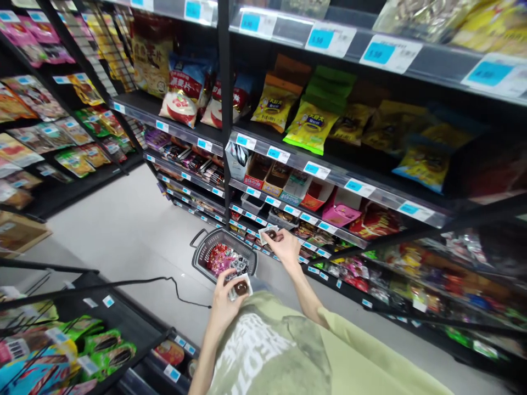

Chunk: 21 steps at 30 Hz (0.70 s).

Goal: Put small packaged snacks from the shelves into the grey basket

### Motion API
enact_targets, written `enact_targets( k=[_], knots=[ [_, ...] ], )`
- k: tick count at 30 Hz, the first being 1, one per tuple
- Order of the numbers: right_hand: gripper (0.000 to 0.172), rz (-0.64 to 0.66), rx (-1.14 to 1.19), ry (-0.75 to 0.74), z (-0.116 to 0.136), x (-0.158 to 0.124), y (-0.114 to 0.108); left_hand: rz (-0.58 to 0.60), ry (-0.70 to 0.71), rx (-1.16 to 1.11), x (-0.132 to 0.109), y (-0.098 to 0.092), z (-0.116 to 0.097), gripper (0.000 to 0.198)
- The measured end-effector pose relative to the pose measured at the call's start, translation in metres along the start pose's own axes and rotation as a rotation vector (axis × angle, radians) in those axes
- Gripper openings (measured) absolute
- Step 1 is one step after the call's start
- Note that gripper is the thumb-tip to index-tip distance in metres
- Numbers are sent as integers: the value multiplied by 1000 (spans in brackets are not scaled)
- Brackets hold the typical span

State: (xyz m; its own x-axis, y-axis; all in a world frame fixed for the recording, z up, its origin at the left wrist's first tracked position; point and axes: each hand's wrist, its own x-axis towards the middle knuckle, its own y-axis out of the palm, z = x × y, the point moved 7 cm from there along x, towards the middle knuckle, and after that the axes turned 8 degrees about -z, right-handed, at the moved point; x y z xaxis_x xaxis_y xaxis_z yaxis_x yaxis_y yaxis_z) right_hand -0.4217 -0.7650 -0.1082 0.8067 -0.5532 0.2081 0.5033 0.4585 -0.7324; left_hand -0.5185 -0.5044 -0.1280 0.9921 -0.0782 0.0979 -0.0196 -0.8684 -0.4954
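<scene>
My left hand point(225, 299) is closed around a small clear packet with a dark round sweet point(240, 287), held close to my chest. My right hand point(283, 243) reaches out toward the low shelves and pinches a similar small packet point(269, 234) with a dark piece inside. Between the two hands, on the floor, stands a grey shopping basket point(206, 247) with red and pink wrapped goods in it.
Black store shelving point(288, 159) with snack bags, boxes and blue price tags fills the right side. More racks of packets line the left point(49, 131) and the near lower left point(82, 340). A black cable point(164, 281) lies on the grey aisle floor.
</scene>
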Motion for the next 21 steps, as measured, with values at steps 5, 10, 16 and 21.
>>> enact_targets(
  k=[5, 10, 16, 21],
  knots=[
    [58, -5, -134, -11, 3, 2, -4, 4, 6, 11, 1, 3, 1, 32],
    [56, 72, -72, 60, -7, 11, 9, -14, -6, -6, 1, 1, 5, 31],
    [51, 262, 525, 521, -40, 24, 90, -54, -102, -22, -5, -7, 22, 32],
    [32, 399, 705, 836, -44, 50, 171, -98, -196, -30, -21, -17, 51, 33]
  ],
)
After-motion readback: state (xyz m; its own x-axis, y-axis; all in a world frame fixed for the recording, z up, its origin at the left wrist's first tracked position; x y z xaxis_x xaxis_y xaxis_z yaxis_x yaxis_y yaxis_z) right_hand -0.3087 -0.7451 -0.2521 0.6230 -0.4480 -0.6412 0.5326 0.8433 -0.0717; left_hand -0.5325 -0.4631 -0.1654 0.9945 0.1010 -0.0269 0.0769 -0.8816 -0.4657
